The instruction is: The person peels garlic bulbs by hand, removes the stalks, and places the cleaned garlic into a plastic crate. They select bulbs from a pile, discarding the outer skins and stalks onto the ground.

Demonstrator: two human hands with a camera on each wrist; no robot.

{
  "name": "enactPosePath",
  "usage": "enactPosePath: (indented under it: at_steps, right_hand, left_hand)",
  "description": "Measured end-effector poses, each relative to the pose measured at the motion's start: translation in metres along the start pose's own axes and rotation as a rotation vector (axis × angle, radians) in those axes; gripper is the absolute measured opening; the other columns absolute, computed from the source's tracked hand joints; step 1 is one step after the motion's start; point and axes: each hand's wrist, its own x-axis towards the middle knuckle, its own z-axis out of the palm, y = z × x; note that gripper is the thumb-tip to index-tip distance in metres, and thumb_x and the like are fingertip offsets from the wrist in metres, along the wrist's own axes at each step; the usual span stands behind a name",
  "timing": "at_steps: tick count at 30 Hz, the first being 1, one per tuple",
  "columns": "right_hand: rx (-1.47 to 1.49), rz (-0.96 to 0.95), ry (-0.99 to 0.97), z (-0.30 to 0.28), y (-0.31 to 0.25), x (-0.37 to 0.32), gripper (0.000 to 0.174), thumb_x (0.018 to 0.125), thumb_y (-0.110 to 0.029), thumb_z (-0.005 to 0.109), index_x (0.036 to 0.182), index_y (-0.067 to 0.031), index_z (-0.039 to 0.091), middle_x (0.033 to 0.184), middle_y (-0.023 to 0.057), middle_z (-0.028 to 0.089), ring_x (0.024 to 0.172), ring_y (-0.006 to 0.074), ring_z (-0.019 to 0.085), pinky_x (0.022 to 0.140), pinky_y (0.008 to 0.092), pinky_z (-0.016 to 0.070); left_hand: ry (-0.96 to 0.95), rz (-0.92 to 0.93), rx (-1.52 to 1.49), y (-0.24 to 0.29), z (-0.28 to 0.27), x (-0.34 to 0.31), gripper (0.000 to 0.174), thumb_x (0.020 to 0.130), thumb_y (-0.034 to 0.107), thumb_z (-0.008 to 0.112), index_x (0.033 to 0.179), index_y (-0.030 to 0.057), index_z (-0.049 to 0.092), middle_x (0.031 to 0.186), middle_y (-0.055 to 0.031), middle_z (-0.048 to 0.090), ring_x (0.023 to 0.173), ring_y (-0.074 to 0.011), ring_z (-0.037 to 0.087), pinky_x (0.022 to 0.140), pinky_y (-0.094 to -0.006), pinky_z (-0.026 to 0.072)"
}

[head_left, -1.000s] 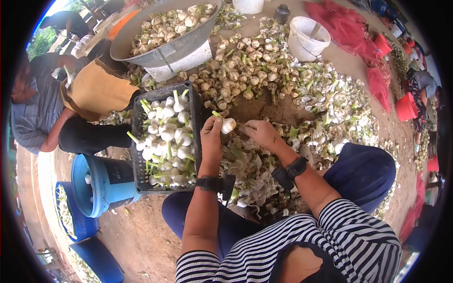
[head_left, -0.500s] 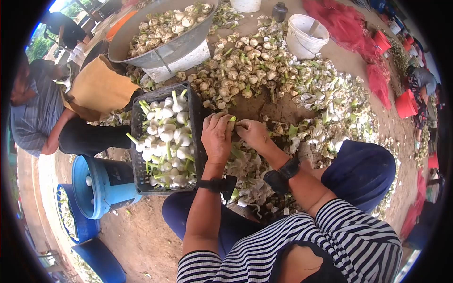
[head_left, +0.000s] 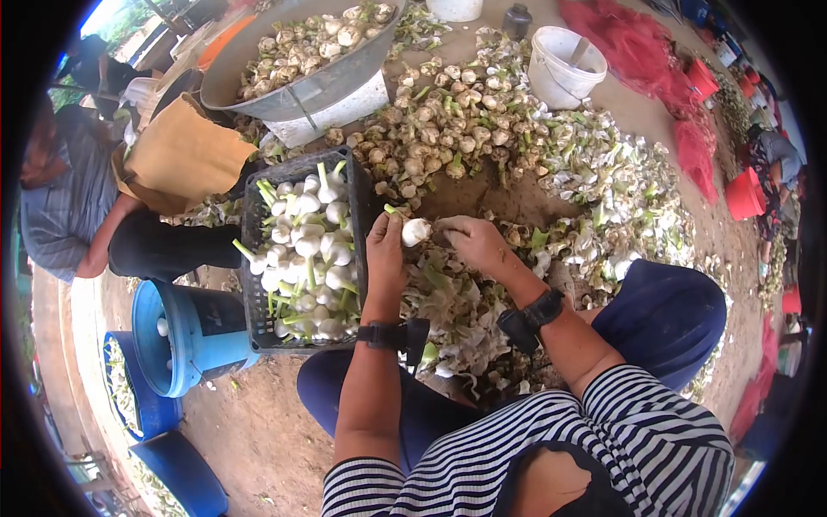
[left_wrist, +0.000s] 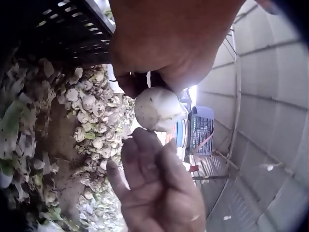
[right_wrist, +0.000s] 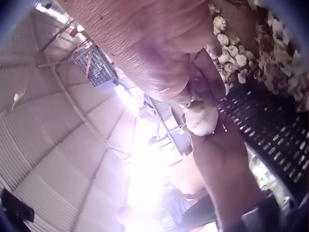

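A whitish garlic bulb (head_left: 417, 231) with a short green stem is held between both hands. My left hand (head_left: 386, 250) grips it at the stem side, thumb uppermost in the head view. My right hand (head_left: 474, 244) meets the bulb from the other side, its thumb and fingertips pinching at the root end. In the left wrist view the pale bulb (left_wrist: 158, 108) shows a few dark specks, with the right fingers (left_wrist: 145, 154) bent up against it. The right wrist view shows the bulb (right_wrist: 201, 118) partly covered by the right thumb and fingers.
Left of the hands stands a black crate (head_left: 362, 185) of cleaned garlic. Uncleaned bulbs (head_left: 448, 129) lie heaped ahead, peeled skins (head_left: 603, 172) to the right. A metal basin (head_left: 301, 96), white bucket (head_left: 560, 82) and blue bucket (head_left: 185, 340) stand around. Another person (head_left: 65, 207) sits at left.
Half a second ago my left hand was rolled over, its back upward and the bulb hidden beneath. It has turned back, so the bulb shows again; the right hand has shifted slightly right.
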Motion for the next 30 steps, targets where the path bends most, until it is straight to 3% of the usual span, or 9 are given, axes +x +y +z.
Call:
enactPosePath:
  at_steps: [3,6,9,12,15,18,22,26,30]
  right_hand:
    - [0.197,0.313,-0.151,-0.015,-0.021,0.006,0.034,0.090,-0.028,0.065,0.108,0.0004,0.067,0.084,0.0084,0.071,0.074,0.0151,0.068,0.066,0.0294,0.0520]
    - [0.438,0.411,-0.189,-0.016,-0.020,0.007,0.032,0.092,-0.028,0.066,0.105,0.0018,0.068,0.086,0.0062,0.071,0.072,0.0103,0.066,0.065,0.0249,0.0512]
    - [0.704,0.449,-0.201,-0.011,-0.007,0.003,0.024,0.093,-0.021,0.063,0.100,0.0019,0.068,0.085,0.0057,0.070,0.072,0.0098,0.065,0.064,0.0226,0.0505]
    - [0.695,0.456,-0.162,-0.003,-0.004,0.003,0.019,0.093,-0.017,0.061,0.094,0.0014,0.068,0.083,0.0046,0.069,0.071,0.0096,0.064,0.064,0.0223,0.0501]
    - [0.581,0.410,-0.119,0.004,0.003,0.003,0.017,0.092,-0.015,0.058,0.091,0.0007,0.066,0.083,0.0043,0.069,0.071,0.0107,0.064,0.064,0.0240,0.0495]
    - [0.267,0.306,-0.114,0.004,0.002,0.001,0.017,0.088,-0.015,0.058,0.093,-0.0002,0.065,0.083,0.0081,0.069,0.072,0.0165,0.065,0.064,0.0290,0.0496]
    - [0.030,0.019,-0.369,0.000,-0.004,-0.010,0.023,0.083,-0.018,0.058,0.097,-0.0019,0.065,0.085,0.0149,0.067,0.073,0.0305,0.064,0.067,0.0396,0.0502]
    - [-0.105,-0.177,-0.445,0.004,0.012,-0.020,0.027,0.082,-0.023,0.057,0.098,-0.0042,0.067,0.089,0.0162,0.067,0.081,0.0368,0.064,0.073,0.0453,0.0502]
    - [-0.319,0.235,-0.528,-0.011,0.070,0.006,0.034,0.082,-0.019,0.053,0.112,-0.0037,0.062,0.105,0.0222,0.064,0.097,0.0397,0.061,0.081,0.0461,0.0482]
  left_hand:
    - [-0.021,0.219,0.530,0.004,0.007,-0.002,0.012,0.096,0.014,0.057,0.097,0.0037,0.062,0.091,-0.0048,0.067,0.081,-0.0181,0.064,0.071,-0.0310,0.0519]
    - [-0.105,0.788,1.229,0.017,0.022,-0.010,0.008,0.089,0.005,0.058,0.096,0.0025,0.063,0.097,-0.0098,0.065,0.089,-0.0281,0.061,0.079,-0.0351,0.0492]
    - [-0.155,0.788,1.280,0.022,0.029,-0.019,0.014,0.082,0.002,0.061,0.097,0.0025,0.063,0.099,-0.0121,0.063,0.094,-0.0341,0.057,0.081,-0.0368,0.0487]
    - [-0.135,0.837,1.332,0.023,0.032,-0.021,0.010,0.087,0.004,0.059,0.096,0.0023,0.063,0.098,-0.0095,0.064,0.093,-0.0284,0.060,0.079,-0.0355,0.0489]
    - [-0.041,0.459,0.892,0.009,0.018,-0.012,0.008,0.090,0.011,0.060,0.096,0.0052,0.063,0.099,-0.0082,0.065,0.086,-0.0246,0.062,0.075,-0.0332,0.0506]
    - [-0.023,0.025,0.082,-0.001,0.002,-0.005,0.016,0.097,0.019,0.055,0.098,0.0053,0.063,0.099,-0.0070,0.065,0.085,-0.0185,0.063,0.071,-0.0322,0.0511]
    - [0.176,-0.202,-0.289,0.001,-0.004,-0.003,0.024,0.100,0.022,0.051,0.114,0.0036,0.059,0.098,-0.0071,0.066,0.088,-0.0186,0.064,0.070,-0.0320,0.0530]
    - [0.267,-0.248,-0.433,-0.017,-0.037,0.010,0.022,0.099,0.018,0.050,0.113,0.0012,0.057,0.099,-0.0080,0.066,0.087,-0.0174,0.064,0.070,-0.0321,0.0548]
    - [0.339,0.044,-0.593,0.022,-0.049,0.017,0.019,0.097,0.013,0.051,0.109,-0.0003,0.057,0.095,-0.0101,0.065,0.079,-0.0156,0.062,0.065,-0.0264,0.0544]
